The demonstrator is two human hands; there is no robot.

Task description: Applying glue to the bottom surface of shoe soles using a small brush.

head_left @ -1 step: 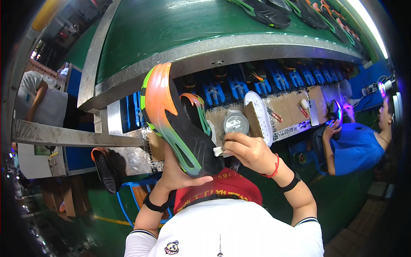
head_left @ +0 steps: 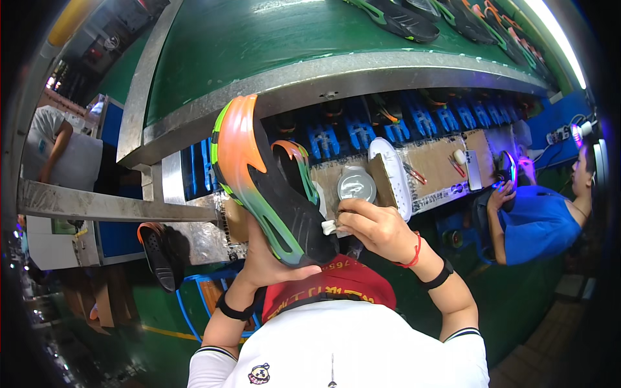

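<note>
Held up before me is a black shoe (head_left: 279, 205) with a shiny orange and green sole, its orange end pointing away. My left hand (head_left: 266, 264) grips its near end from below, with the thumb stretched along the edge. Between the fingertips of my right hand (head_left: 380, 231) is a small white wad (head_left: 329, 227), which touches the black side of the shoe near that end. Behind the held shoe stands another orange, green and black shoe (head_left: 294, 155), partly hidden. A round grey dish (head_left: 357, 185) sits just beyond my right hand.
A white perforated sole-shaped piece (head_left: 396, 184) leans by cardboard. Pliers-like tools (head_left: 457, 167) and a phone (head_left: 473, 169) lie farther right. Blue racks (head_left: 359, 132) stand below the metal-edged green conveyor (head_left: 278, 48). A dark shoe (head_left: 158, 255) rests left; a person in blue (head_left: 540, 223) works right.
The held shoe has shifted very slightly left at its far end. Both hands keep their hold, and the white wad stays against the shoe.
</note>
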